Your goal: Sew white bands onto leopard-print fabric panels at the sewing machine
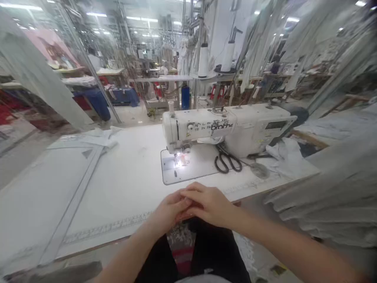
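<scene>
The right hand (210,204) rests over the left hand (169,210) at the table (118,188) edge, before a sewing machine (226,127) and black scissors (226,160).

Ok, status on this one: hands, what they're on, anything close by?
Left hand and right hand clasped together at table edge, holding nothing visible. Sewing machine ahead, untouched. Scissors on its bed.

Left hand (170,210) fingers partly hidden under right hand (209,204), lower centre. Both forearms cut by bottom edge. Hanging fabric (335,196) at right blurred, cut by right edge. Lettering on sewing machine (226,127) unreadable. Background upper left blurred.
</scene>
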Demonstrator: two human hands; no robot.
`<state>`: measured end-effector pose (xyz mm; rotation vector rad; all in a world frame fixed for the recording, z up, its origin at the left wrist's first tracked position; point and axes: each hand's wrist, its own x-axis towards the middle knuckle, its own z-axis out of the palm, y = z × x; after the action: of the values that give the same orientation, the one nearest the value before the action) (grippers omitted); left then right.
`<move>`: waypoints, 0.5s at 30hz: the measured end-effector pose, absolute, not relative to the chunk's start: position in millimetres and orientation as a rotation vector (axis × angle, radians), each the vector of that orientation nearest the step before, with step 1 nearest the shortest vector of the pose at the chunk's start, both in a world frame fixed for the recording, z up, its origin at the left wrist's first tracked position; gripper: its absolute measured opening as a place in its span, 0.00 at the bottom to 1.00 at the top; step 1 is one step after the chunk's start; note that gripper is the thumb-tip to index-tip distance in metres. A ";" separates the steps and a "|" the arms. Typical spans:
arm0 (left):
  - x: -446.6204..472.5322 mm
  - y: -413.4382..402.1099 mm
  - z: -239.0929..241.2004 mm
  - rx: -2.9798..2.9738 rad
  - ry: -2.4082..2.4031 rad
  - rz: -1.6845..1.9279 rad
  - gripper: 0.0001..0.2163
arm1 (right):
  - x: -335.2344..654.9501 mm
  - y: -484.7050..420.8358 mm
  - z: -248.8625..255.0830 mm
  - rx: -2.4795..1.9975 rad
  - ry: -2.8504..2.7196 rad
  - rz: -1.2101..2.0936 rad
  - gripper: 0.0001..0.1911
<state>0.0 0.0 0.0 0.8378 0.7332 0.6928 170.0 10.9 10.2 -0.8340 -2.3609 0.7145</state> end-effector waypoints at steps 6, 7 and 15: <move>-13.9 -2.5 -5.6 0.904 0.932 0.790 0.16 | 164.3 13.1 12.4 -1.043 -2.055 1.036 0.07; -14.2 -2.3 -7.8 0.917 0.962 0.839 0.16 | 163.3 12.9 13.1 -1.069 -1.962 1.148 0.07; 4.4 -3.7 -19.6 0.506 0.502 0.932 0.12 | 149.5 8.9 10.1 -0.851 -1.509 1.496 0.09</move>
<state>4.4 -3.7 -19.6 0.5063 0.5019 0.9316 149.5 8.9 10.1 -0.8508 -1.5088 1.4961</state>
